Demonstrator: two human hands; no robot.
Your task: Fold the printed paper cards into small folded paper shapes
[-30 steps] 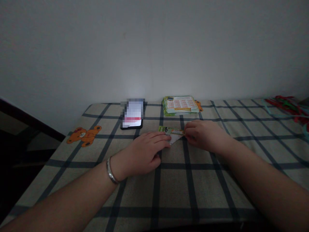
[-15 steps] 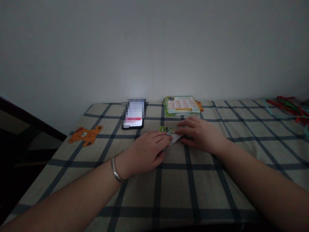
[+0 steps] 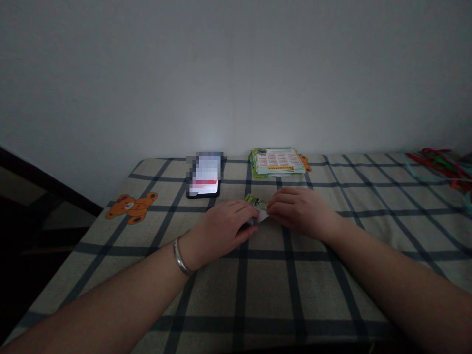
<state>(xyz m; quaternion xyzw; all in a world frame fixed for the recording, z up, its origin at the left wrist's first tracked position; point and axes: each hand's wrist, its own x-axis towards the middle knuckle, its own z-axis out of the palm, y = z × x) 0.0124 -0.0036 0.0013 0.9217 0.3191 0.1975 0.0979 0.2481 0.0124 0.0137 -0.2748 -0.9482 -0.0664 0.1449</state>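
A pale wall (image 3: 236, 73) fills the upper half of the view. Below it runs a table under a checked cloth (image 3: 295, 285), beige with dark grid lines and an orange bear (image 3: 131, 207) printed near its left edge.

Both forearms come in from the bottom corners and meet at the middle of the cloth. The left wrist wears a silver bangle (image 3: 180, 256).

The left hand (image 3: 221, 228) lies palm down, fingers curled forward, their tips pressing on the left end of a small folded paper (image 3: 258, 209). The right hand (image 3: 300, 211) lies just opposite, its fingertips pinching the paper's right side, so both hands grip the same piece and nearly touch over it. The paper rests on the cloth between them (green print on top, a white underside showing at the lower edge); most of it is covered by the fingers, so its full shape cannot be made out.

Beyond the hands, near the wall, sits a stack of papers (image 3: 278, 161) with green and orange print, squared up and flat. Just left of it lies a phone (image 3: 205, 175), screen lit, its glow falling on the wall behind.

At the far right edge of the table lies a tangle of strips (image 3: 442, 164), red and green, well apart from the hands.
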